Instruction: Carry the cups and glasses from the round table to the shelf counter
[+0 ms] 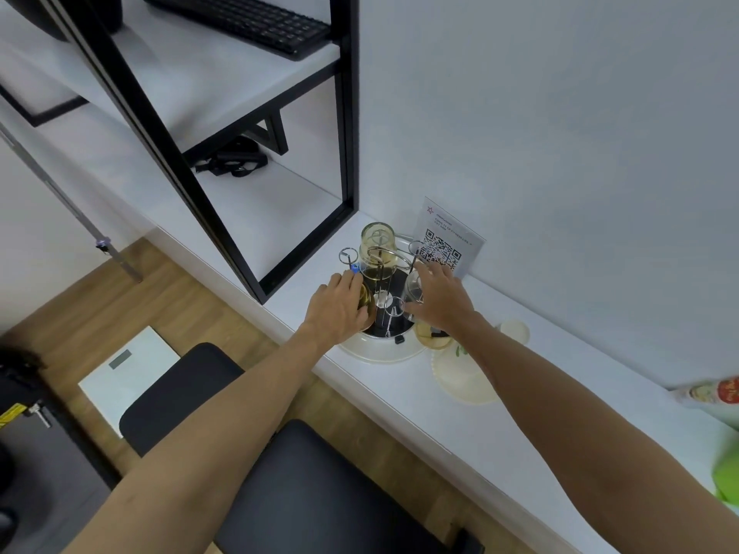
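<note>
A wire cup rack (386, 313) with a black base stands on a round white tray (380, 349) on the white counter (500, 401). An upturned yellowish glass (378, 249) sits on a far prong. My left hand (340, 309) grips an amber glass (366, 301) at the rack's left side. On the right side, my right hand (438, 297) grips a clear glass (414, 291). Both glasses are partly hidden by my fingers.
A QR-code sign (446, 241) leans on the wall behind the rack. Cream plates (464, 377) and a small lid (514, 331) lie right of the tray. A black shelf frame (348, 153) rises at left. Black stools (280, 473) stand below the counter edge.
</note>
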